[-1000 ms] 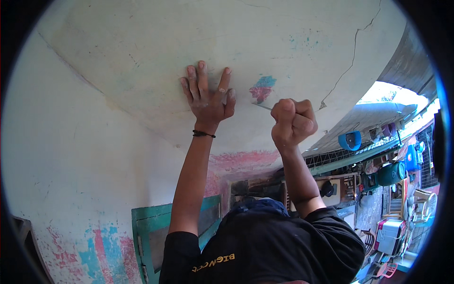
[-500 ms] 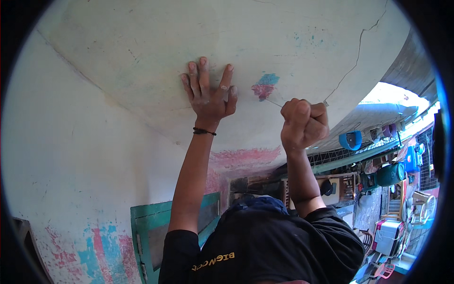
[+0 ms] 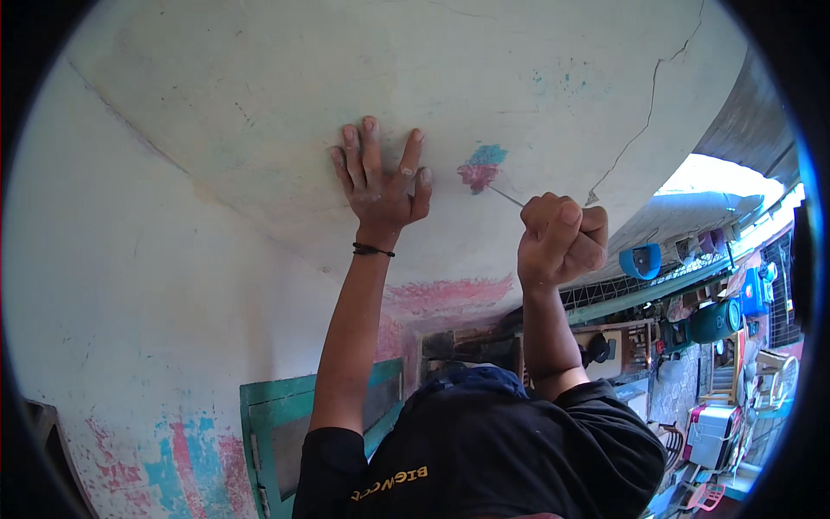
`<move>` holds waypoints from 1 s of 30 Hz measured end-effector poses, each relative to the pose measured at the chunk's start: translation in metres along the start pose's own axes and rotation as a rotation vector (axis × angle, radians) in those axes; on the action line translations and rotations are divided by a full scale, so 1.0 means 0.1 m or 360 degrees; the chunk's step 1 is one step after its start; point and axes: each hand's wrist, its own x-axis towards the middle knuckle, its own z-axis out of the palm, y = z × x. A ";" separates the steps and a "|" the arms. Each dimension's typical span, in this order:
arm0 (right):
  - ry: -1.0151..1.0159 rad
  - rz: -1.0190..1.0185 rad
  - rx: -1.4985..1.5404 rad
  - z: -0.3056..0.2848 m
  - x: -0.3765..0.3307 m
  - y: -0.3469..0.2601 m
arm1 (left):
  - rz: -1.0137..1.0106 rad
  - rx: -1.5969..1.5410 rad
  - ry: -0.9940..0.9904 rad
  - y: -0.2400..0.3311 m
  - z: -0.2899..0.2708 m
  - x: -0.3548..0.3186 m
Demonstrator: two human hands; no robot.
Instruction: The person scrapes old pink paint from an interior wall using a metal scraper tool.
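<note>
My left hand (image 3: pixel 380 182) lies flat against the pale wall (image 3: pixel 285 112), fingers spread, with a dark cord bracelet at the wrist. My right hand (image 3: pixel 564 240) is closed in a fist around a tool with a thin metal shaft or edge-on blade (image 3: pixel 506 196). Its handle is hidden in the fist, so its exact kind cannot be made out. The tool's far end meets the wall at the lower right edge of a small patch of pink and blue old paint (image 3: pixel 481 169). That patch sits to the right of my left hand.
A long crack (image 3: pixel 650 112) runs down the wall at the right. More pink old paint (image 3: pixel 450 294) shows lower down, near a green-framed window or door (image 3: pixel 259 394). Off to the right are a blue hanging pot (image 3: pixel 640 259), a green drum (image 3: pixel 714 320), chairs and a white box (image 3: pixel 713 432).
My right fist and the tool have shifted slightly right relative to the paint patch. The view has tilted a little; my left hand stays on the same spot of the wall.
</note>
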 end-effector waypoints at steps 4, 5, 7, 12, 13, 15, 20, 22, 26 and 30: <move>-0.0173 -0.0418 -0.0490 -0.11 -0.03 0.19 | -0.0035 -0.0017 0.0020 0.03 0.01 0.04; -0.0098 -0.0427 -0.0492 -0.11 -0.03 0.16 | -0.0029 -0.0017 0.0024 0.02 0.01 0.04; -0.0137 -0.0498 -0.0564 -0.12 -0.03 0.18 | -0.0022 -0.0015 0.0009 0.04 -0.03 0.01; -0.0139 -0.0192 -0.0298 -0.10 -0.06 0.11 | -0.0022 -0.0019 0.0023 0.01 -0.01 0.01; -0.0050 -0.0244 -0.0188 -0.10 -0.08 0.14 | -0.0029 -0.0022 0.0003 0.05 -0.03 0.00; -0.0168 -0.0348 -0.0421 -0.11 -0.05 0.17 | -0.0030 -0.0035 0.0006 0.07 0.00 0.04; -0.0061 -0.0321 -0.0151 -0.10 -0.09 0.16 | -0.0024 -0.0036 0.0014 0.05 0.00 0.01; -0.0083 -0.0609 -0.0393 -0.10 -0.05 0.19 | 0.0007 -0.0008 0.0036 0.02 0.01 0.02; -0.0072 -0.0249 -0.0176 -0.08 -0.01 0.12 | 0.0039 -0.0001 0.0010 0.00 0.00 0.02; -0.0250 -0.0455 -0.0647 -0.15 -0.13 0.23 | 0.0033 -0.0007 -0.0014 0.01 -0.02 -0.02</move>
